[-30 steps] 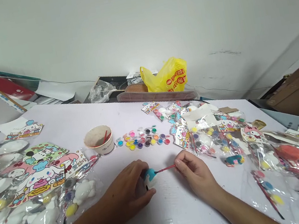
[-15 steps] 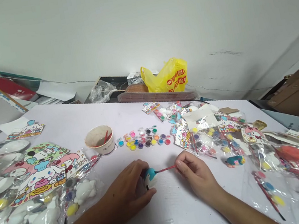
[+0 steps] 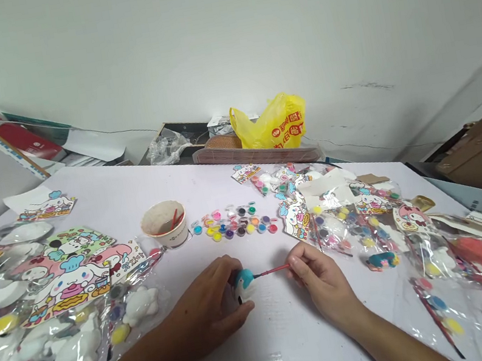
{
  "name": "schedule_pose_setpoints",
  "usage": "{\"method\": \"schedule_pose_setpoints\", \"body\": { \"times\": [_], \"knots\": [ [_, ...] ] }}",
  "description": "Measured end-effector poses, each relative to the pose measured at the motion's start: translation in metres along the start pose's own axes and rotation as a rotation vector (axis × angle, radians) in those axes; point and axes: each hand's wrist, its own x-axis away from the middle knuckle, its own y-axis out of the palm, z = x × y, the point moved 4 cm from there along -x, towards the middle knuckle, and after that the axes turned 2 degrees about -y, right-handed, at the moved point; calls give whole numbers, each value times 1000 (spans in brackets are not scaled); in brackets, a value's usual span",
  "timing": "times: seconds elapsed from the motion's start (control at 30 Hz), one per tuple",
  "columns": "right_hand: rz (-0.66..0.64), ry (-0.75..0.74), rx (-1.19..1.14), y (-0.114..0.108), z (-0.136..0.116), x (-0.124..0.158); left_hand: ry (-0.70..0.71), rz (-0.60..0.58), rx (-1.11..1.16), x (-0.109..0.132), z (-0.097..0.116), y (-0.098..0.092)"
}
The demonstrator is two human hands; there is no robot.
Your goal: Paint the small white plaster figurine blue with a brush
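A pale, plain wall [image 3: 199, 39] is filling the background, with a few dark scuffs showing toward the right. Below it, a white table [image 3: 204, 183] is spreading across the scene, its glossy surface reflecting light near the front edge. Clear packets [image 3: 75, 350] holding white figures, paints and cartoon cards are covering its left side, and more packets [image 3: 334, 226] are crowding the right. Beyond the far edge, a yellow plastic bag [image 3: 275, 124] with red lettering is slumping in a tray.

The left hand [image 3: 211, 308] is clasping a small figurine between thumb and fingers; the right hand [image 3: 320, 284] is pinching a slim brush by its end, thumb and forefinger together. A paper cup [image 3: 174, 237] of murky liquid is standing behind the left hand, a red stick leaning inside. Small paint pots [image 3: 240, 230] are sitting in rows beside it.

The figurine [image 3: 245, 292] is resting at the table's front centre, showing bright blue above and white below, partly hidden by fingers. The red brush [image 3: 275, 269] is pointing its dark tip at the blue edge.
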Motion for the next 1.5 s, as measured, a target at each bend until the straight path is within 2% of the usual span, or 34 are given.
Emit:
{"method": "schedule_pose_setpoints", "body": {
  "times": [1.5],
  "knots": [
    [-14, 41, 37, -1, 2, 0, 42, 37, -23, -1, -2, 3]
  ]
}}
